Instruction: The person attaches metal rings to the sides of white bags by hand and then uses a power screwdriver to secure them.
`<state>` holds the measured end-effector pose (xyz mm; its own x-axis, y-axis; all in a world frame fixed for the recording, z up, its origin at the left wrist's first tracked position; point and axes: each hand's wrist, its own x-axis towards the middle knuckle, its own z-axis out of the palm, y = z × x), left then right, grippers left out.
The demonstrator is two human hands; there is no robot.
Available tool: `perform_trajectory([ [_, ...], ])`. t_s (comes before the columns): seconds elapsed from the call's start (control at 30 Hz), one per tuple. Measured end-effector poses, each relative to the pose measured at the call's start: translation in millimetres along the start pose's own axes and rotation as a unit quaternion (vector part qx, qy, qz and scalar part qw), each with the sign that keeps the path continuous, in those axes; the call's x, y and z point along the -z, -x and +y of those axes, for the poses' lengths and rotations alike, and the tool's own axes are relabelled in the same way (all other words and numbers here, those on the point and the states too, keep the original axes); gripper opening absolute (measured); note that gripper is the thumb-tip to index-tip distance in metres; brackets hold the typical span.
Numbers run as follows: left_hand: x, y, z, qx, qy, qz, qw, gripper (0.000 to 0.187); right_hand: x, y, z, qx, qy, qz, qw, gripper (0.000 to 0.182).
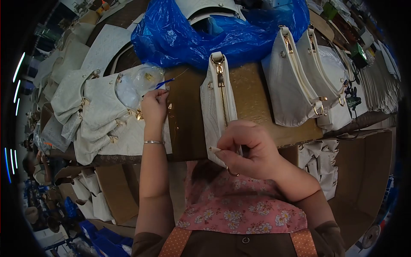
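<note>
A narrow cream handbag [214, 90] stands in front of me, its gold zipper [223, 103] facing up and its pull at the far end. My right hand [252, 150] is closed in a pinch over the bag's near end, with a small cream tab [215, 149] at the fingertips. Below those fingers a gold ring [232, 171] partly shows. To the left, my left hand [155, 107] reaches over the table with thumb and fingers pressed together; what they hold, if anything, is too small to make out. Just beyond those fingertips lies a blue pen-like tool [165, 83].
Two cream bags [291, 81] stand at the right. Blue plastic [171, 38] covers the back around another bag. Cream bag pieces [100, 111] and a clear bag with gold bits [147, 78] lie left. A cardboard box [364, 171] stands below the table, right.
</note>
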<state>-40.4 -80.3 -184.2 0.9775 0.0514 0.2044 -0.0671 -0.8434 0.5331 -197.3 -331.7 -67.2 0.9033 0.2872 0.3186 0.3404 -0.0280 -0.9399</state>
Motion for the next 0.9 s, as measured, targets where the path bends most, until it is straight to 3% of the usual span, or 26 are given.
perform_trajectory([
  [0.03, 2, 3, 3, 0.000, 0.001, 0.000, 1.000, 0.019, -1, 0, 1, 0.010, 0.000, 0.010, 1.000, 0.005],
  [0.17, 34, 42, 50, -0.008, 0.399, -0.040, 0.916, 0.018, -2, 2, 2, 0.007, -0.008, 0.028, 1.000, 0.007],
  [0.23, 59, 71, 80, -0.021, 0.444, -0.123, 0.887, 0.017, -3, 1, 1, 0.004, -0.004, 0.025, 1.000, 0.007],
  [0.27, 66, 84, 90, -0.019, 0.443, -0.120, 0.888, 0.017, -3, 0, 0, 0.005, 0.003, 0.024, 1.000, 0.007],
  [0.33, 75, 104, 107, -0.080, 0.545, -0.162, 0.819, 0.015, -1, 0, -3, -0.007, 0.009, 0.015, 1.000, 0.006],
  [0.37, 79, 111, 112, -0.080, 0.545, -0.161, 0.819, 0.015, -1, 1, -4, -0.020, 0.016, 0.010, 1.000, 0.005],
  [0.43, 84, 120, 121, -0.043, 0.625, -0.186, 0.757, 0.014, -1, 1, -4, -0.017, 0.008, 0.018, 1.000, 0.006],
  [0.57, 92, 124, 130, -0.021, 0.616, -0.219, 0.756, 0.012, 1, 4, -2, -0.027, -0.010, 0.023, 0.999, 0.006],
  [0.63, 89, 122, 127, -0.087, 0.574, -0.224, 0.783, 0.012, 2, 5, -2, -0.025, -0.007, 0.024, 0.999, 0.006],
  [0.9, 86, 127, 130, -0.108, 0.547, -0.197, 0.807, 0.012, 1, 6, -2, -0.029, 0.002, 0.029, 0.999, 0.006],
])
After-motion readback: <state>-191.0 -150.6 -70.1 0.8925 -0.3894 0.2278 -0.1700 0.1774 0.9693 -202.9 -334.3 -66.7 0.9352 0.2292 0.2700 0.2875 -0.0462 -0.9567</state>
